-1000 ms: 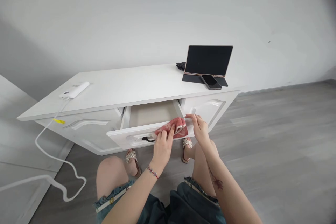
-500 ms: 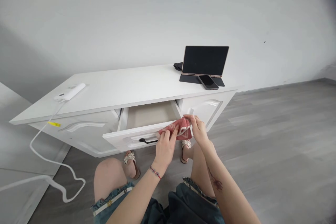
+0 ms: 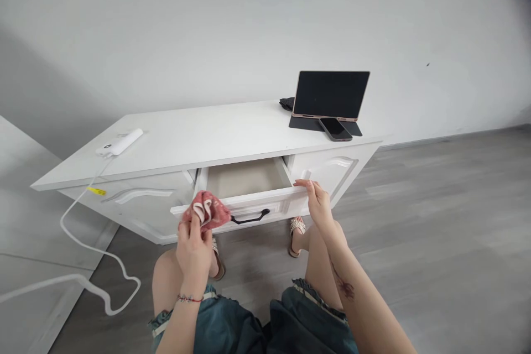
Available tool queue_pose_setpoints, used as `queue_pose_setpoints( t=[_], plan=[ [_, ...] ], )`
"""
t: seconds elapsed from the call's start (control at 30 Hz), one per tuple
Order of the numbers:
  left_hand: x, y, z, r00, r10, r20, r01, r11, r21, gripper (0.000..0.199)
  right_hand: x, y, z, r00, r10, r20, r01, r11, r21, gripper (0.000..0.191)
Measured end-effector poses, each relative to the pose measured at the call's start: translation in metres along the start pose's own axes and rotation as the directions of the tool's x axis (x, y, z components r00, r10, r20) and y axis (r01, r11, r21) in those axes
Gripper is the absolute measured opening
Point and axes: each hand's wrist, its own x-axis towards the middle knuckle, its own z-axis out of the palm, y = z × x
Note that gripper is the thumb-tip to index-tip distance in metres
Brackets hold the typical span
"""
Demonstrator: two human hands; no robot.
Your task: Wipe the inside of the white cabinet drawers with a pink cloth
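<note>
1. The red cloth [image 3: 213, 213] lies against the left end of the front of the pulled-out drawer [image 3: 261, 197], partly over its top edge; a loose fold could, I think, catch on the black handle [image 3: 249, 220] of the drawer if the cloth is drawn sideways.
2. The drawer itself may slide inward if the front is pushed; then the right fingertips, being at its top right corner, could be pinched near the cabinet [image 3: 186, 133].
3. The white cable [image 3: 70, 277] hangs to the left of the drawer; an elbow swung wide to that side might pull it; this risk seems small.
4. The phone [image 3: 336, 129] rests above and right of the drawer; a strong jolt could perhaps shift it.
5. The left hand [image 3: 194, 251] is bent around the cloth and grasps it, fingers half curled, at the left end of the drawer.
6. The right hand [image 3: 318, 202] is loosely bent, with no cloth in it; its fingertips are at the right corner of the drawer; whether they grip or only rest, I cannot tell.
</note>
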Motion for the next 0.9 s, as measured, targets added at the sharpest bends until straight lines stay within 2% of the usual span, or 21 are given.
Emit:
queue_pose_setpoints(
  t=[0.17,0.43,0.63,0.77,0.9],
  plan=[
    [0.005,-0.026,-0.01,0.992,-0.125,-0.021,0.123,0.991,-0.052,0.064,-0.001,0.001,0.003,0.999,-0.005,-0.034,0.005,1.0,-0.015,0.049],
    [-0.001,-0.037,-0.007,0.971,-0.24,-0.001,0.24,0.971,-0.02,0.064,-0.002,0.0,0.004,0.999,-0.026,-0.032,0.025,0.999,-0.033,0.047],
    [-0.009,-0.041,-0.002,0.978,-0.207,0.018,0.208,0.977,-0.047,0.058,-0.002,-0.002,0.004,0.999,-0.029,-0.035,0.026,0.997,-0.075,0.046],
    [-0.014,-0.037,0.002,0.977,-0.214,0.014,0.214,0.972,-0.097,0.054,-0.012,-0.005,0.008,0.99,-0.136,-0.03,0.129,0.977,-0.173,0.04],
    [-0.03,-0.033,0.02,0.973,-0.228,0.036,0.23,0.963,-0.138,0.05,-0.044,-0.01,0.022,0.947,-0.313,-0.071,0.283,0.917,-0.28,0.04]
  ],
)
